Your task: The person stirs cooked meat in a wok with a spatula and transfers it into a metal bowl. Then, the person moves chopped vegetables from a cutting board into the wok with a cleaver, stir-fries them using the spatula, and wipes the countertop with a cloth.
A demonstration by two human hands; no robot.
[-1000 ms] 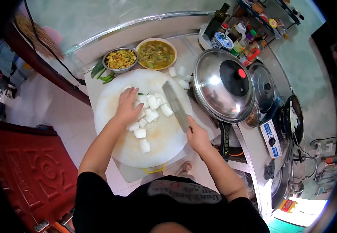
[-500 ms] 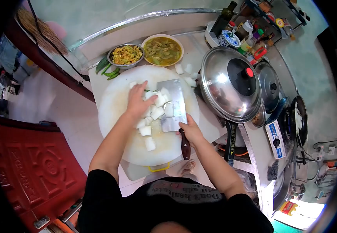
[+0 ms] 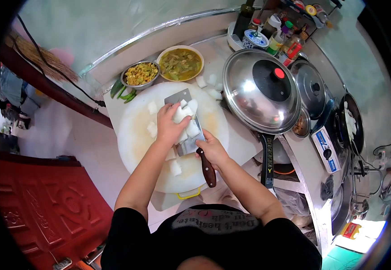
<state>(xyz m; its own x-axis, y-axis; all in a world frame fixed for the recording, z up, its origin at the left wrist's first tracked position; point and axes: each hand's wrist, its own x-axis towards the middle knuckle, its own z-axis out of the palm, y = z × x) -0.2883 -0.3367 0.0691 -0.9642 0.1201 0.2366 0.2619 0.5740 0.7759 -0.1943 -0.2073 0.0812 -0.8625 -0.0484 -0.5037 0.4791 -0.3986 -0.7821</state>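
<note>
My right hand (image 3: pixel 211 148) grips a cleaver (image 3: pixel 208 171) by its dark wooden handle. The broad blade lies low and nearly flat over the round white cutting board (image 3: pixel 134 117), under a heap of white vegetable chunks (image 3: pixel 184 114). Curved around the left side of that heap, my left hand (image 3: pixel 170 123) holds the chunks against the blade, thumb and fingers on either side of them. A few loose white pieces lie left of my left hand, and others sit below it near the board's front. Part of the blade is hidden beneath chunks and fingers.
Behind the board stand a bowl of diced food (image 3: pixel 140 74), a bowl of greenish soup (image 3: pixel 180 64) and green peppers (image 3: pixel 125 93). A large lidded pan (image 3: pixel 258 103) is close on the right, its handle (image 3: pixel 266 162) pointing toward me. More white pieces (image 3: pixel 213 85) lie by the pan.
The cleaver blade has slid left beneath the chunks, and my left hand has moved right and closed in on the heap. The chunks are now gathered on the blade.
</note>
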